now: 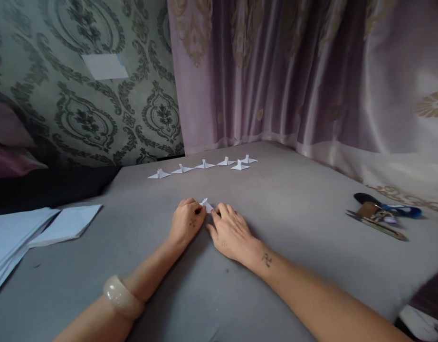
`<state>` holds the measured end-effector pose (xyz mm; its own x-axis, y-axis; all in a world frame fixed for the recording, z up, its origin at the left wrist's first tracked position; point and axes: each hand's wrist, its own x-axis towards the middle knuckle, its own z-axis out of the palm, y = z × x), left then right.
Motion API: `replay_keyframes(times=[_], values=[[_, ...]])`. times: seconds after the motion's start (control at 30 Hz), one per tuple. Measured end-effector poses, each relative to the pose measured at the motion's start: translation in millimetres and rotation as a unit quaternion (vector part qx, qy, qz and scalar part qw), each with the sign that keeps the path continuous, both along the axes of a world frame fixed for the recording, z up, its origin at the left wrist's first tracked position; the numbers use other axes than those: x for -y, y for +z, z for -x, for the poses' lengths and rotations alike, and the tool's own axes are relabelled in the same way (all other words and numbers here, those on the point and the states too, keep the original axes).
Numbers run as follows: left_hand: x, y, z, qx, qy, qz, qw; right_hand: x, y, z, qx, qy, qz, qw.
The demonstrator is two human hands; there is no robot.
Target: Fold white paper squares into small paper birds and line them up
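A small white folded paper piece (206, 205) rests at the middle of the grey surface, between my two hands. My left hand (188, 219) is closed at its left side, fingers curled and partly hidden behind the knuckles. From the right, my right hand (232, 230) touches the paper's edge with its fingertips, the thumb apart and lying on the surface. Beyond my hands stand several finished-looking folded paper figures (204, 164) with flat pointed sides and an upright middle, in a loose row; one paper figure (240, 165) sits slightly in front of the others.
Stacked white paper sheets (71, 225) lie at the left, near a black cloth (58, 187). At the right are a utility knife (377, 225), blue-handled scissors (400, 210) and a small keychain. A purple curtain (240, 95) and patterned wall border the far side of the grey surface (293, 199).
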<state>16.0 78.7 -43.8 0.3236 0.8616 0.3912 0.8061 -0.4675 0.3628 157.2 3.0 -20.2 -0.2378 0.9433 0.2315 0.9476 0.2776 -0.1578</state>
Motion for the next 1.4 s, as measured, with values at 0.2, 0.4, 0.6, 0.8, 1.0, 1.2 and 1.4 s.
replay_keyframes(times=[0.2,0.4,0.6,0.8,1.0,1.2,1.4], values=[[13.0,3.9,-9.7,0.028,0.036,0.034,0.998,4.4,-2.0,-2.3,0.000,-0.008,-0.006,1.000],[14.2,4.0,-9.8,0.033,0.029,0.043,0.998,4.4,-1.4,-1.9,-0.004,-0.013,-0.001,1.000],[9.5,0.7,-10.1,0.029,0.040,0.044,0.998,4.5,-2.0,-3.7,-0.032,-0.029,0.002,0.999],[10.5,-4.6,-11.7,-0.008,0.037,0.018,0.999,5.0,-3.6,-3.2,-0.025,-0.021,-0.007,0.999],[-19.0,1.4,-22.1,-0.031,0.091,-0.011,0.995,-5.4,4.3,-21.8,-0.093,-0.087,0.019,0.992],[-78.6,16.4,-60.7,-0.005,0.191,-0.021,0.981,-35.9,-2.1,-58.3,-0.214,-0.236,-0.016,0.948],[-118.3,19.0,-104.0,0.008,0.243,0.005,0.970,-46.5,-11.8,-61.7,-0.223,-0.240,-0.038,0.944]])
